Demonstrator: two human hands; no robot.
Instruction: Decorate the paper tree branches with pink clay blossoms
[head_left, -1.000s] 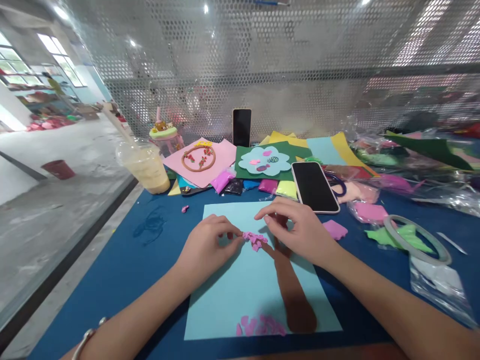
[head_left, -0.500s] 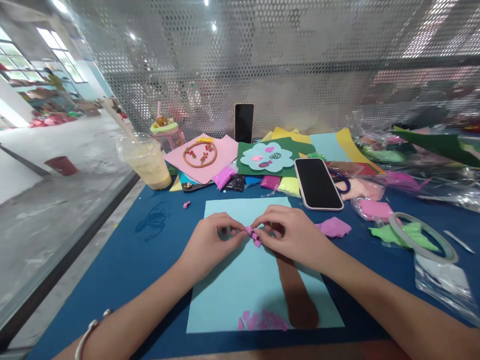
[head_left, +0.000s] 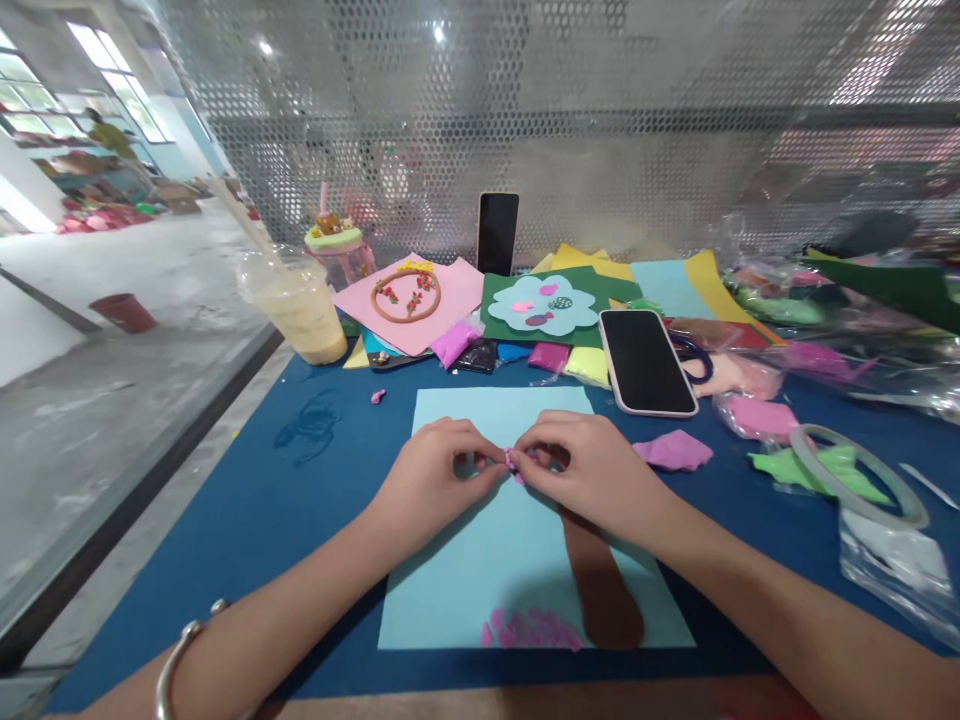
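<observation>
My left hand (head_left: 442,470) and my right hand (head_left: 589,470) meet fingertip to fingertip over a light-blue paper sheet (head_left: 465,590). Both are closed in a pinch on small bits of pink clay (head_left: 511,460), which my fingers largely cover. A brown clay trunk shape (head_left: 600,585) runs down the sheet's right side, its upper end hidden beneath my right hand. Flattened pink clay pieces (head_left: 532,630) cluster along the sheet's lower edge. Just right of my right hand lies a larger pink clay lump (head_left: 675,450).
A drink cup (head_left: 296,310) stands at the left. Behind the sheet are a phone (head_left: 647,362), clay packets (head_left: 587,366) and a cloud-shaped blue paper (head_left: 540,305). To the right lie a tape roll (head_left: 862,475) and green clay (head_left: 825,468). A perforated metal panel (head_left: 562,110) rises behind.
My fingertips have drawn closer together around the pink clay, so less of it shows. The whole view has shifted slightly.
</observation>
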